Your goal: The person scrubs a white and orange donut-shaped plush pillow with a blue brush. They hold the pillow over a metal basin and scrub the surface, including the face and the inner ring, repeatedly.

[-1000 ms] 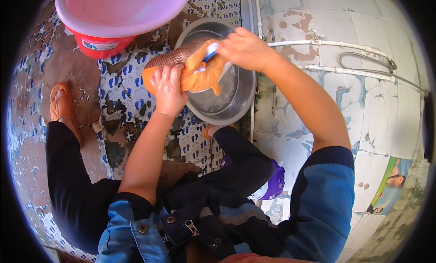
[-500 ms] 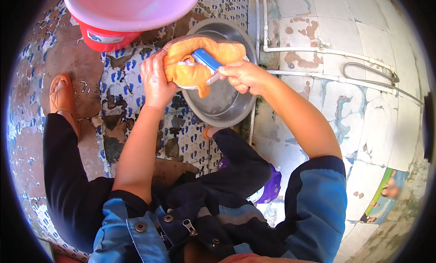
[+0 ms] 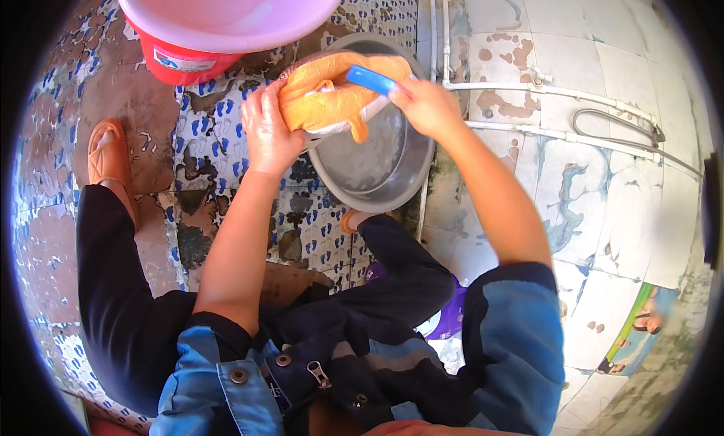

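Observation:
My left hand (image 3: 270, 131) grips the left side of an orange plush item (image 3: 305, 100), rounded and padded, with a small dangling flap and a pale lower edge; its exact kind is unclear. In my right hand (image 3: 430, 108) is a blue scrubbing brush (image 3: 371, 80), its end held between thumb and fingers and its body lying over the plush's upper right. Any bristles are hidden from above. Beneath both hands stands a grey round basin (image 3: 392, 168), partly covered by the plush item.
A pink basin (image 3: 226, 41) sits at the top left above a red tub (image 3: 170, 68). White pipes (image 3: 558, 88) and a grey hose (image 3: 603, 113) run along the tiled wall at right. A purple package (image 3: 451, 315) lies beside my right leg. The patterned floor is worn.
My right hand has moved the brush up and rightward across the plush item, and the hand is slightly blurred. The left hand keeps its hold; the whole view has shifted slightly.

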Action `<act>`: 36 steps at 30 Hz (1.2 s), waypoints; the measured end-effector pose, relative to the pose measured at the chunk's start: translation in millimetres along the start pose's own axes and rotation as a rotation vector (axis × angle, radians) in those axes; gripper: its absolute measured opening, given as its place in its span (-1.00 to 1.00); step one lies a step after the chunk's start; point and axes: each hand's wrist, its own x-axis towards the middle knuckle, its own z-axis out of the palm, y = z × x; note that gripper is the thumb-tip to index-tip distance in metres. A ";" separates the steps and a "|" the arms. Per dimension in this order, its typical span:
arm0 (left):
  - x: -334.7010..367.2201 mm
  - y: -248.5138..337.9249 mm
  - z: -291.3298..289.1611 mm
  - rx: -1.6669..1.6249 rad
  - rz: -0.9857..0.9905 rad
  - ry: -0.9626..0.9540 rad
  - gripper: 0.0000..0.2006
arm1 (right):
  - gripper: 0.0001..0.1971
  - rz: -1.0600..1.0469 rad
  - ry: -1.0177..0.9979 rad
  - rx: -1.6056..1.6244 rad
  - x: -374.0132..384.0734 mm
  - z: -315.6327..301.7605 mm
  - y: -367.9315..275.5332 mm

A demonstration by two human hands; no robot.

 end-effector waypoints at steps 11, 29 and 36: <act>-10.9 -1.3 -3.5 -0.002 0.117 -0.110 -0.05 | -0.71 0.309 0.340 0.673 -87.8 74.1 -74.5; -6.9 -3.4 6.7 -0.080 0.036 -0.154 -0.47 | -0.70 0.510 0.425 0.617 -34.2 88.5 18.7; -7.7 -11.5 2.6 -0.077 0.036 -0.135 -0.43 | -0.70 0.177 0.256 0.404 -46.3 53.1 -52.6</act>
